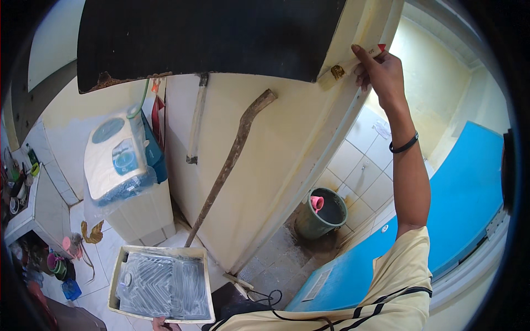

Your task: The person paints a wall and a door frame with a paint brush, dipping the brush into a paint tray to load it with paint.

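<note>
Paintbrush [338,71], pale bristles [328,83] indistinct

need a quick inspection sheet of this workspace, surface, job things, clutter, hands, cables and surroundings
Surface: cream wall with door frame
Job's things: paint tray streaked white inside; brush up at the frame, contact unclear
Clutter: wooden pole, lower end hidden by the tray; bucket with pink dipper inside
Grips: right hand closed on the brush; left hand at the tray's lower edge, mostly hidden
Cables: dark cord looping right of the tray
Surroundings: black panel above, washing machine at left, blue door at right
</note>
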Tool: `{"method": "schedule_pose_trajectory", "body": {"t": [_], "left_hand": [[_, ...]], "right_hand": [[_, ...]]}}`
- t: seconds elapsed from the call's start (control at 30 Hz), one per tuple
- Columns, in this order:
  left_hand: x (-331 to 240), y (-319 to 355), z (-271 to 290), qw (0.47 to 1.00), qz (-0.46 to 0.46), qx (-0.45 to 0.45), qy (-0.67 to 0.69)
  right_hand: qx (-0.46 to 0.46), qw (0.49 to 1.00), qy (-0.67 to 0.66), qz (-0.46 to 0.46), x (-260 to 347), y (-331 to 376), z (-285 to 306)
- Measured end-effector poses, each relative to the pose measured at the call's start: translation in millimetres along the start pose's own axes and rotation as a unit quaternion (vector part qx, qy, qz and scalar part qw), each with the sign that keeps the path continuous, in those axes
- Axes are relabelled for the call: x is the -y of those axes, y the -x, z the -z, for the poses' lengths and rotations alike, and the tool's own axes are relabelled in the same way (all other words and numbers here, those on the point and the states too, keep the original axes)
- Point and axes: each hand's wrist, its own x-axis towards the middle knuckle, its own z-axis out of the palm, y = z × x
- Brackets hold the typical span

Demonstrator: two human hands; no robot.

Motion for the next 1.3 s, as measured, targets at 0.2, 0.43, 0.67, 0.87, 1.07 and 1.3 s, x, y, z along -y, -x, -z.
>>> {"method": "schedule_pose_trajectory", "body": {"t": [0.2,0.43,0.67,0.87,1.07,1.3], "left_hand": [[10.6,-22.5,31.9,0.998,0.017,0.041,-0.033],[21.4,-38.5,47.8,0.997,-0.006,0.08,0.021],[22.2,-40.0,50.3,0.993,-0.018,0.118,0.017],[20.7,-13.9,21.9,0.994,-0.01,0.095,0.048],[18.7,11.2,-20.6,0.985,-0.023,0.168,0.038],[14.4,20.0,-36.3,0.974,-0.015,0.22,0.051]], "right_hand": [[-0.065,0.993,0.004,0.098,5.5,-13.6,5.5],[-0.018,0.996,0.073,0.041,13.2,2.5,-3.0],[-0.142,0.97,0.079,0.181,18.5,-1.2,-3.2],[-0.028,0.991,0.115,0.057,26.1,12.2,-6.8],[-0.051,0.988,0.118,0.081,8.6,8.3,-13.5],[-0.17,0.967,0.038,0.187,30.3,5.0,13.1]]}}
